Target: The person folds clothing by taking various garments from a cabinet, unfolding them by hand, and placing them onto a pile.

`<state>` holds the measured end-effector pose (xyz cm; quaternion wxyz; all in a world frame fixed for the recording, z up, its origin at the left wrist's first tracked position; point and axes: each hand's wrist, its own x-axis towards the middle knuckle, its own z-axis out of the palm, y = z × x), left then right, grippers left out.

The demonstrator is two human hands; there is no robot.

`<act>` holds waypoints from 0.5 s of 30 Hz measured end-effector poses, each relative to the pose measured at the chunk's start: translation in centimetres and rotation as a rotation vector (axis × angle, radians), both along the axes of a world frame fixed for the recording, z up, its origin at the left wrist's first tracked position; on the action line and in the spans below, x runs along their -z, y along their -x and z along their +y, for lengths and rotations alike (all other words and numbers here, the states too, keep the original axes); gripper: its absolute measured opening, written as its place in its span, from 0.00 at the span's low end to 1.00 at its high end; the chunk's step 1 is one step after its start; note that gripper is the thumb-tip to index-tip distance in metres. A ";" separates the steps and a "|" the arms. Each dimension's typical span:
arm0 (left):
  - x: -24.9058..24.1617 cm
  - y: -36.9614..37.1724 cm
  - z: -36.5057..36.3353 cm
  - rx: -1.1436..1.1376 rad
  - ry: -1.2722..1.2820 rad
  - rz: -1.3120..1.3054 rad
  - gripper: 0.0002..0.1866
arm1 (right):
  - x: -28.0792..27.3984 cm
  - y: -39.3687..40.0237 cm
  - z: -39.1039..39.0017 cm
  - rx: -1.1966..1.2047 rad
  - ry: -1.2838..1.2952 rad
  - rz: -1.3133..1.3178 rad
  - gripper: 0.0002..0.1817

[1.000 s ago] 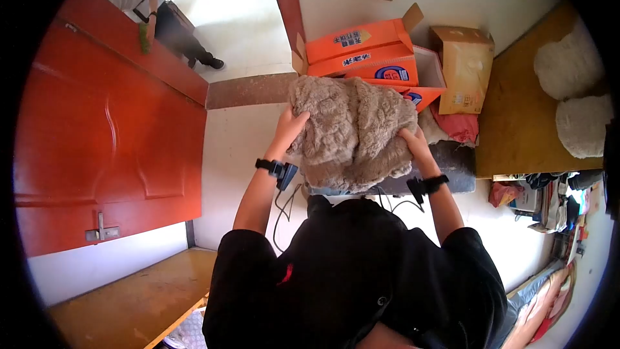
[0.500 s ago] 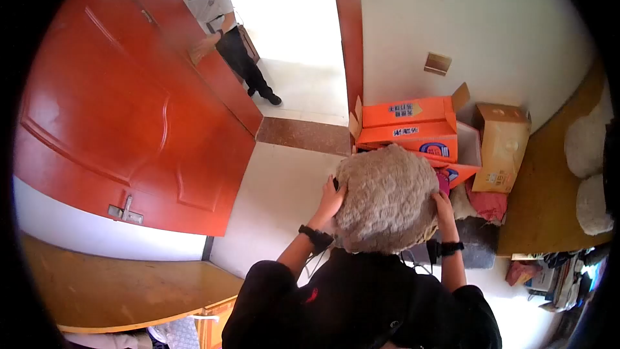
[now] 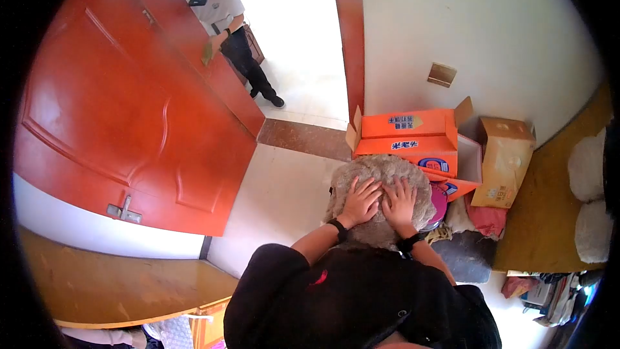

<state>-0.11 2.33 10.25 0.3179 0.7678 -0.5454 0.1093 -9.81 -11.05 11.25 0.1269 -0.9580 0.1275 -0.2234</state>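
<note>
Left hand [image 3: 361,201] and right hand [image 3: 399,202] both palm-down, fingers spread, laid side by side on top of the furry cushion [image 3: 376,227]; neither is closed around anything. Fingers point roughly toward the orange box [image 3: 405,145], the landmark for these notes. A black band [image 3: 338,229] on the left wrist, another on the right.

Cushion: taupe, deep pile, rounded outline. Lies on the near side of the orange box, overlapping its lower left part in view; contact between the two cannot be told, and what bears the cushion is hidden.

Orange box: flaps open, printed characters on its side. Near side, right of the cushion: a purple item [image 3: 440,204], partly covered, then pale cloth [image 3: 460,218] and a red bag [image 3: 487,220]. Nearer still, a dark grey slab [image 3: 464,258]. Just right of the box: a brown carton [image 3: 507,161], tilted.

Farther right of the box: a wooden surface [image 3: 536,220] with two pale fluffy pads [image 3: 586,167]; piled clothing [image 3: 565,294] nearer the wearer.

Left of the box: brown threshold [image 3: 303,139], then the red door [image 3: 123,116], standing open. Beyond the threshold, another person [image 3: 223,6] in cap and white top, one hand holding a greenish cloth [image 3: 206,53] against the door's edge.
</note>
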 end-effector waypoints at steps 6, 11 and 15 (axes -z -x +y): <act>2.4 -0.1 -1.6 0.007 -0.043 -0.030 0.18 | 4.1 0.1 -2.4 -0.125 -0.029 -0.163 0.18; 3.4 -1.0 -2.0 -0.016 -0.094 -0.022 0.19 | 6.8 -0.8 -2.7 -0.144 -0.075 -0.153 0.17; 4.1 -1.3 -2.1 -0.023 -0.136 -0.012 0.19 | 8.1 -1.0 -2.6 -0.130 -0.089 -0.166 0.17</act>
